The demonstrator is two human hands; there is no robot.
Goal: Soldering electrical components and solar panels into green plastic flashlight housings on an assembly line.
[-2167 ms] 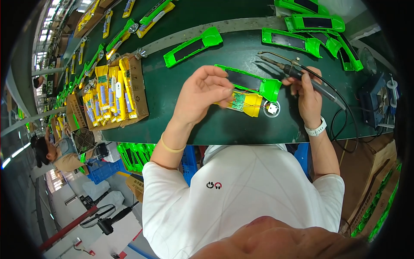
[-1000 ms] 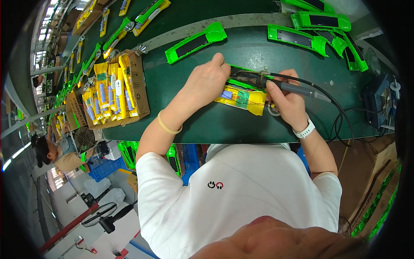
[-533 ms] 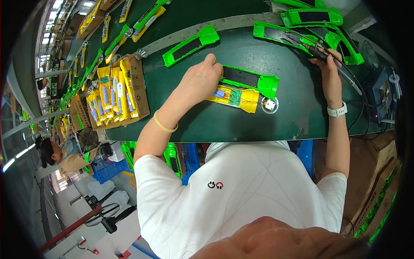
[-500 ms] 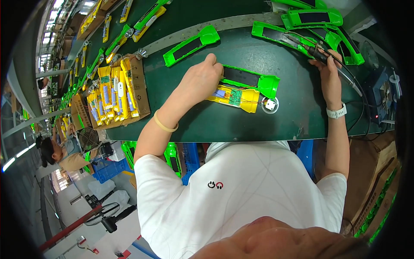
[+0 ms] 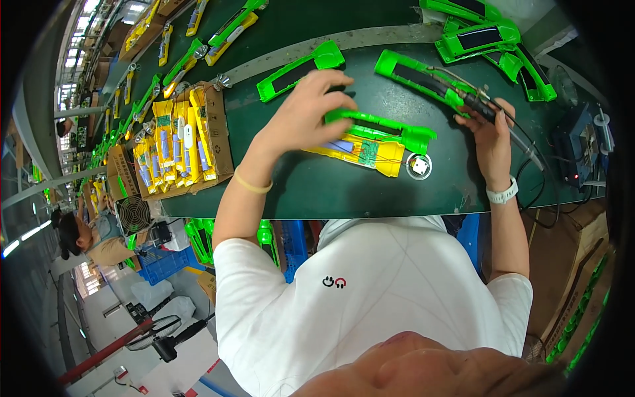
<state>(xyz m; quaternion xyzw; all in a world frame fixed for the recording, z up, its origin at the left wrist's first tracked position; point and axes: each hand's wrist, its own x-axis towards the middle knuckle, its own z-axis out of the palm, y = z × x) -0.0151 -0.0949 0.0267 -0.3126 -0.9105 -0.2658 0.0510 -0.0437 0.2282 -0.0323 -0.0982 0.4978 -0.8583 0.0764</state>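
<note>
Left hand (image 5: pixel 305 114), fingers apart, at green shell (image 5: pixel 417 140); right hand (image 5: pixel 492 144) clamped round soldering iron's (image 5: pixel 480 106) handle, presumably avoiding heat

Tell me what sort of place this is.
Probably a factory assembly workshop: the right hand holds what looks like a soldering iron, yellow wired parts fill a carton, and green casings lie piled.

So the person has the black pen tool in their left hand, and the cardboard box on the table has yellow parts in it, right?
Not quite: the head view shows the black pen tool in the right hand, not the left. The rest is right: the cardboard box on the table has yellow parts in it.
</note>
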